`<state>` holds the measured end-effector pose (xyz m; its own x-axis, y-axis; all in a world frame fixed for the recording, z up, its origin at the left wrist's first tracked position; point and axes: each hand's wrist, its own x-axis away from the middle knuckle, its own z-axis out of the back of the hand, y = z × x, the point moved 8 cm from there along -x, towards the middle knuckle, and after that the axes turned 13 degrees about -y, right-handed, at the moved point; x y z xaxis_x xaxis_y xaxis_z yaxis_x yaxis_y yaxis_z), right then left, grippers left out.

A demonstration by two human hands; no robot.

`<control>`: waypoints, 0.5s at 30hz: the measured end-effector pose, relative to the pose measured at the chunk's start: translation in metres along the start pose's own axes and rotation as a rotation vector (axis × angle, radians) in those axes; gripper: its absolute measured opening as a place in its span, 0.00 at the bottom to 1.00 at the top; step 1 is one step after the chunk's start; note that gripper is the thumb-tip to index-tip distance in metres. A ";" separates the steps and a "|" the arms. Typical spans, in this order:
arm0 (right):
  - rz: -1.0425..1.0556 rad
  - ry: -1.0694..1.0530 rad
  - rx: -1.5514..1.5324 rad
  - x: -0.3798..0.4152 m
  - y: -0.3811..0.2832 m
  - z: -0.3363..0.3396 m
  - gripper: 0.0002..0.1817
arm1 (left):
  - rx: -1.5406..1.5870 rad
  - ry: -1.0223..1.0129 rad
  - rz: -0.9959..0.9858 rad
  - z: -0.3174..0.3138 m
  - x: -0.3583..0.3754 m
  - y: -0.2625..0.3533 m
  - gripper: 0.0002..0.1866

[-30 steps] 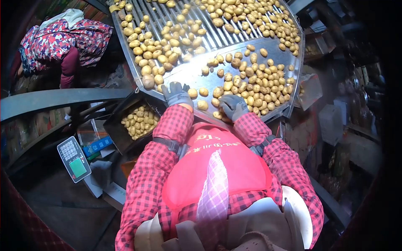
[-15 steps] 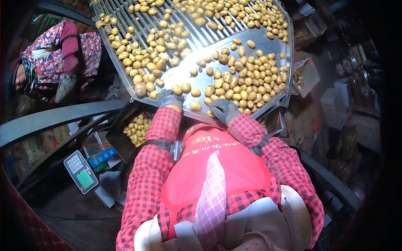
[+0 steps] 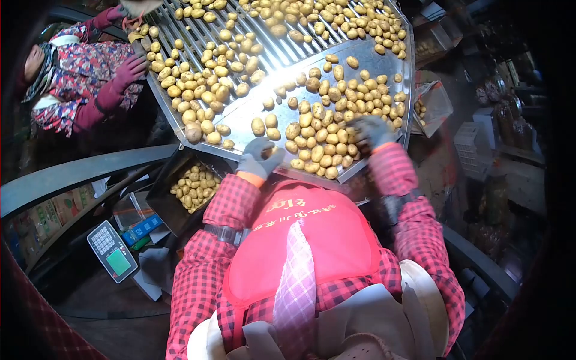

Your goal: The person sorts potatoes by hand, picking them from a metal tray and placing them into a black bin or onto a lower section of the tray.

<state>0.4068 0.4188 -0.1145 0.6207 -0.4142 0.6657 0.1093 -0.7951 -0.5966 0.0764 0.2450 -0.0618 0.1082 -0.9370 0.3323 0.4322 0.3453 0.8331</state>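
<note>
My left hand (image 3: 259,159), in a grey glove, is at the near edge of the metal sorting table (image 3: 243,114). Its thumb and fingers curl around a potato (image 3: 269,152), of which a small part shows. Just beyond those fingers lie a few loose potatoes (image 3: 258,126). Further right, my right hand (image 3: 372,132), gloved in grey too, reaches over the right side of a dense pile of potatoes (image 3: 327,135). Its fingers are smeared by motion and overlap the pile.
Potatoes (image 3: 210,66) also cover the slatted rollers (image 3: 273,48) at the back. Below the left edge stands a dark bin of potatoes (image 3: 195,186), near a digital scale (image 3: 113,252). A co-worker (image 3: 90,78) is at the left edge. A clear crate (image 3: 435,108) stands right.
My right hand has moved right and further over the pile. My left hand has shifted slightly right and nearer to me, and now holds a potato. The co-worker's arms have moved toward the table.
</note>
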 end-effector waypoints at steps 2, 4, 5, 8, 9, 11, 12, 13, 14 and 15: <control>0.125 0.004 -0.110 0.020 -0.035 0.155 0.20 | -0.089 0.196 -0.124 0.016 0.009 -0.033 0.19; 0.373 0.355 0.005 0.060 -0.075 0.226 0.20 | 0.027 0.215 0.072 0.029 0.017 -0.061 0.18; 0.487 0.712 0.195 0.092 -0.100 0.225 0.19 | 0.035 0.216 0.110 0.033 0.021 -0.068 0.18; 0.469 1.050 0.596 0.102 -0.125 0.205 0.18 | -0.005 0.213 0.164 0.041 0.023 -0.082 0.17; 0.441 1.042 0.714 0.090 -0.121 0.203 0.18 | -0.060 0.197 0.145 0.039 0.023 -0.081 0.18; 0.354 1.004 0.964 0.063 -0.117 0.180 0.18 | -0.092 0.173 0.156 0.037 0.019 -0.077 0.18; 0.259 0.901 1.154 0.035 -0.109 0.123 0.18 | -0.066 0.170 0.191 0.035 0.017 -0.071 0.18; 0.123 0.722 1.361 -0.005 -0.094 0.049 0.18 | -0.041 0.167 0.230 0.033 0.017 -0.068 0.18; 0.031 0.432 1.537 -0.044 -0.069 -0.031 0.18 | 0.008 0.155 0.212 0.031 0.016 -0.067 0.17; -0.031 0.151 1.671 -0.062 -0.042 -0.102 0.18 | 0.056 0.146 0.193 0.030 0.014 -0.066 0.17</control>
<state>0.2842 0.4325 -0.0848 0.5385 -0.5236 0.6603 0.8295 0.4670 -0.3062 0.0228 0.2102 -0.0992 0.3135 -0.8496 0.4240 0.3406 0.5175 0.7850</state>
